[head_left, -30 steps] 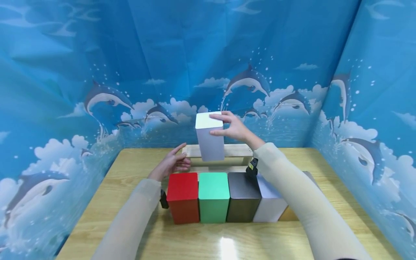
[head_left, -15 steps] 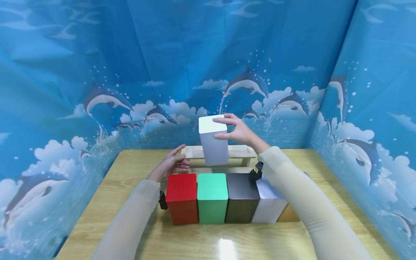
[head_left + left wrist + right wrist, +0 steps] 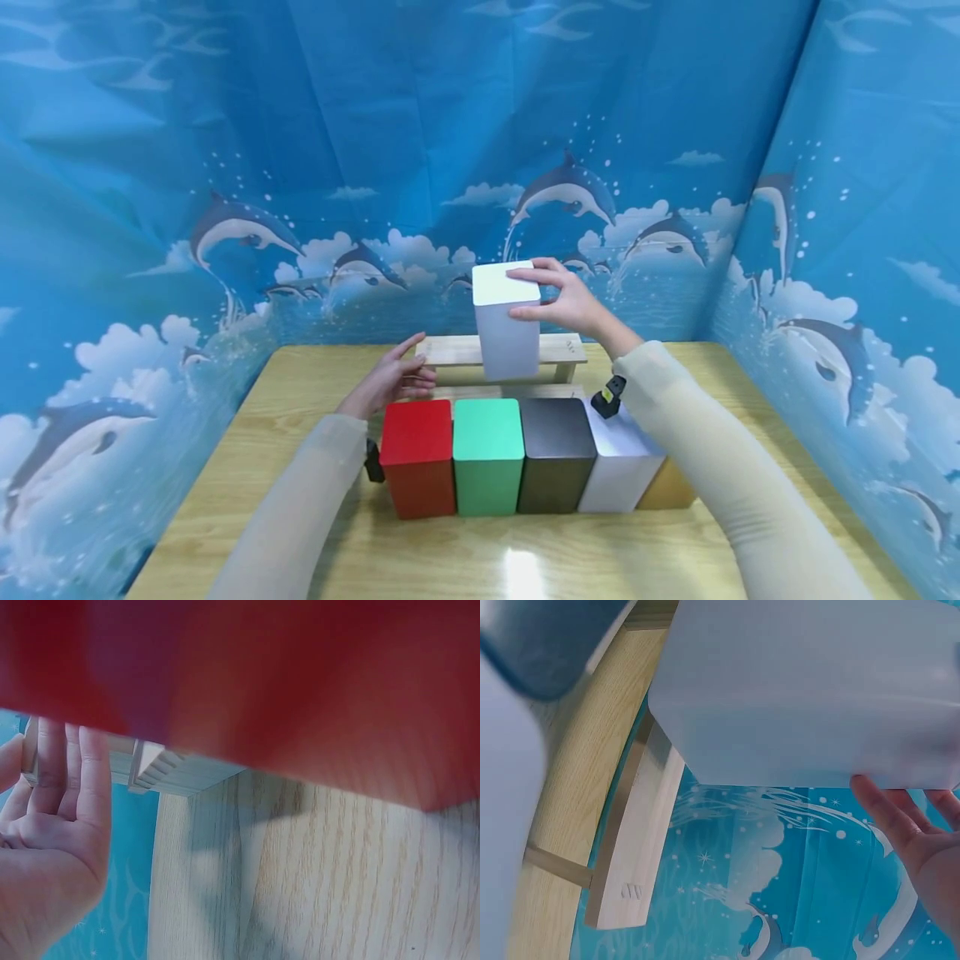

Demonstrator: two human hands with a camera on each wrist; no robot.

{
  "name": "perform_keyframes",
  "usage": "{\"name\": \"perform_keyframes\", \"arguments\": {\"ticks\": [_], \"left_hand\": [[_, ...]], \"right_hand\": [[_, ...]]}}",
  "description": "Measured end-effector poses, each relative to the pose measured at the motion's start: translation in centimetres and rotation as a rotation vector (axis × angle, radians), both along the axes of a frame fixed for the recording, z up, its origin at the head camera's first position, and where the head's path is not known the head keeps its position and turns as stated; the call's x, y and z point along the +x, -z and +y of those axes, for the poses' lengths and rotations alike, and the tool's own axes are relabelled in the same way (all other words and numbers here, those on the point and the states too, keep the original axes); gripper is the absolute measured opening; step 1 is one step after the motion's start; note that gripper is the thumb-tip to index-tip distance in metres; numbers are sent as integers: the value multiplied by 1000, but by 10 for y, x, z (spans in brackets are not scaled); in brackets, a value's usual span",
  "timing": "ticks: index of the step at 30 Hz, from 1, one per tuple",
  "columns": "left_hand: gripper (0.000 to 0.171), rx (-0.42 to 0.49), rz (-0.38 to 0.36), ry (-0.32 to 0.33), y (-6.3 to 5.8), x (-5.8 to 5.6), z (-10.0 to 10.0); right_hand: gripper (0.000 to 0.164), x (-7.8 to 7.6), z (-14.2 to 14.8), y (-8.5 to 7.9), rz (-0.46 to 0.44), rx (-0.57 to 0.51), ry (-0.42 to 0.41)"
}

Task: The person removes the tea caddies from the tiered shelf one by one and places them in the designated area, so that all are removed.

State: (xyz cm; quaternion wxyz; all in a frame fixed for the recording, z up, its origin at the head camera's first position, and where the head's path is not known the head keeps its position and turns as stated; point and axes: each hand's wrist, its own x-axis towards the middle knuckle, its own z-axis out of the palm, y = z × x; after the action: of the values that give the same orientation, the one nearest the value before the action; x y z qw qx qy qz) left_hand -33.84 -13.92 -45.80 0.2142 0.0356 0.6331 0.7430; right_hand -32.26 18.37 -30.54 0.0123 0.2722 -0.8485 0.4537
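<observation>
My right hand (image 3: 572,305) holds a tall white rectangular box (image 3: 507,343) by its upper right side, fingers on top and thumb on the front. The box is raised in front of a low two-level wooden rack (image 3: 454,351), overlapping its top plank in the head view. In the right wrist view, the white box (image 3: 802,697) fills the upper part, with fingertips at its edge and the rack (image 3: 634,847) to the left. My left hand (image 3: 390,380) is at the rack's left end, the wood lying between thumb and fingers. Red blur hides much of the left wrist view.
In front of the rack a row of similar boxes stands on the wooden table (image 3: 300,392): red (image 3: 420,467), green (image 3: 489,467), black (image 3: 557,467), white (image 3: 622,479) and gold (image 3: 670,490). My right forearm passes over the row's right end. A blue dolphin curtain (image 3: 375,167) hangs behind.
My right hand has carried the white box a little to the right along the rack. The left hand stays at the rack's left end.
</observation>
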Motion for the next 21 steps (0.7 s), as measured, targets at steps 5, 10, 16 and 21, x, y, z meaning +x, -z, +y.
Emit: {"name": "perform_keyframes", "arguments": {"ticks": [5,10,16,21], "left_hand": [[51,15,-15,-5,1,0,0],[52,17,3,10,1,-1,-1],[52,13,3,-3,0,0,0],[52,7,-3,-4,1,0,0]], "right_hand": [[63,6,6,-2,9,-4,3],[62,10,14,-5,17,-3,22],[61,15,25,-5,0,2,44],[60,20,35,-6,-4,-4,66]]}}
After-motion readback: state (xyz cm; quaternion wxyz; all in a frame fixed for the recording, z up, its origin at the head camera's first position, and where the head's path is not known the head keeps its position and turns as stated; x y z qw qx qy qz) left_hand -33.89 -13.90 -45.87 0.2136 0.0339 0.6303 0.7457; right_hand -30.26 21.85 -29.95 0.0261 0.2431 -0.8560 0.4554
